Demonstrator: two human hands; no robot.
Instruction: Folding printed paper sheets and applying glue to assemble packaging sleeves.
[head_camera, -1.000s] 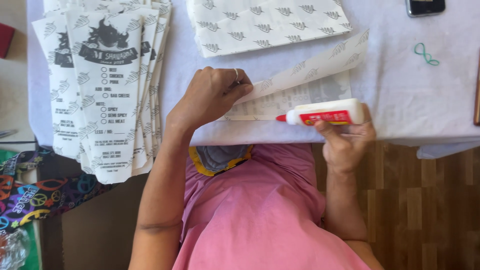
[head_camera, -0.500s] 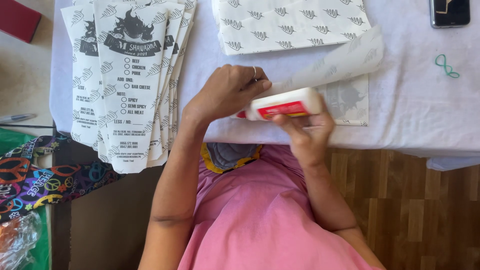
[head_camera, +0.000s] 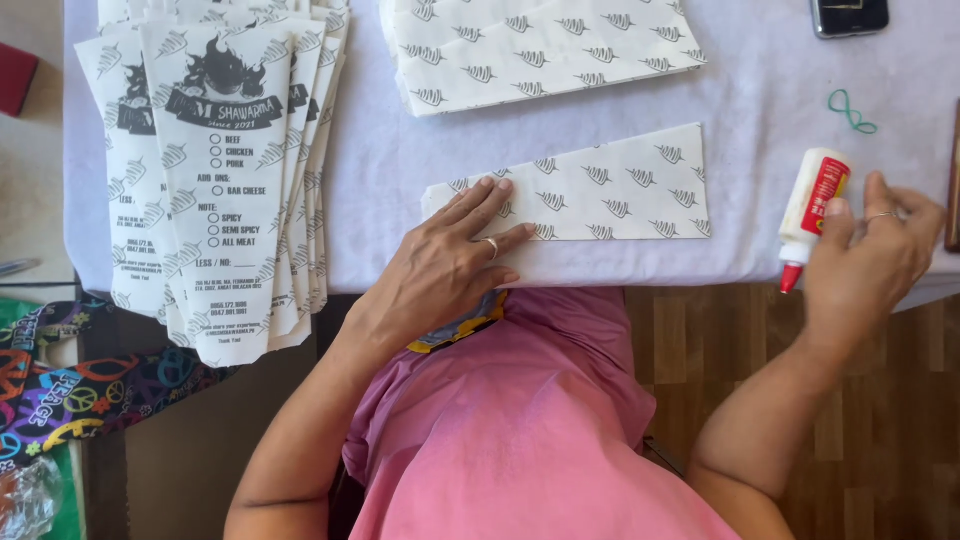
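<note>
At the near edge of a table covered in a white cloth (head_camera: 420, 200), a person in a pink shirt (head_camera: 520, 430) presses the left hand (head_camera: 450, 260) flat, fingers spread, on the near left end of a folded paper bag (head_camera: 600, 185) printed with small leaf-like marks, a posture that appears meant to hold the fold down and keep the sheet from sliding. The right hand (head_camera: 870, 255) grips a white glue bottle (head_camera: 812, 210) with a red label and red tip, held off to the right at the table edge, tip pointing toward the person and away from the paper, apparently to keep it clear of the sheet. Left of the pressed bag, a fanned stack of finished printed bags (head_camera: 215, 180) overhangs the table edge. Farther back, a pile of unglued patterned sheets (head_camera: 540, 45) lies within reach. Beyond the bottle, a green rubber band (head_camera: 850, 110) rests on the cloth, and a dark phone (head_camera: 850, 15) sits at the far edge.
</note>
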